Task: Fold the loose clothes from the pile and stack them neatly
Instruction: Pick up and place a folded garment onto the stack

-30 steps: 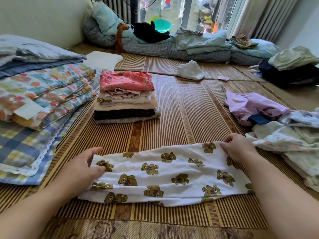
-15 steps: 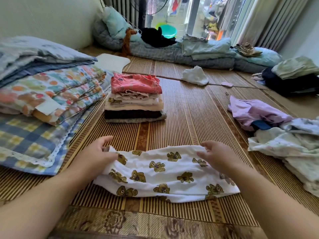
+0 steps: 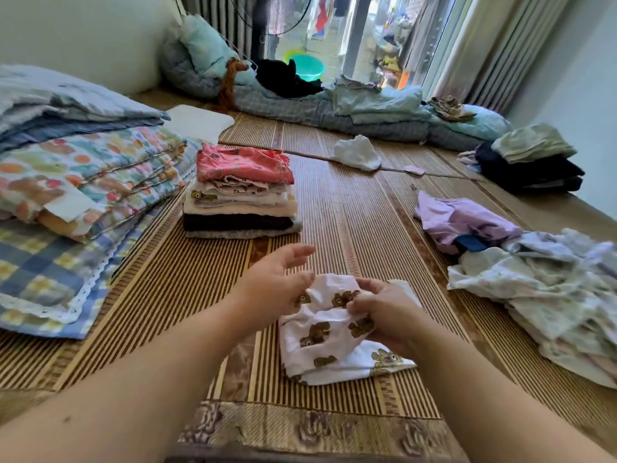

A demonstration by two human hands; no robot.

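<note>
Currently my right hand (image 3: 384,310) pinches the bear-print garment (image 3: 320,345), which lies bunched on the mat (image 3: 367,228), near centre. Left hand (image 3: 273,285) is spread, fingers loose, gripping nothing, touching the garment's left edge. Folded stack (image 3: 240,195) sits farther left; loose pile (image 3: 534,289) at right.

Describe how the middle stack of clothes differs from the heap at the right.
The stack is folded in flat layers; the heap is crumpled. The stack stands squared; the heap sprawls low and wide. The stack is topped with pink; the heap is mostly pale, with lilac. Both lie on the striped mat.
</note>
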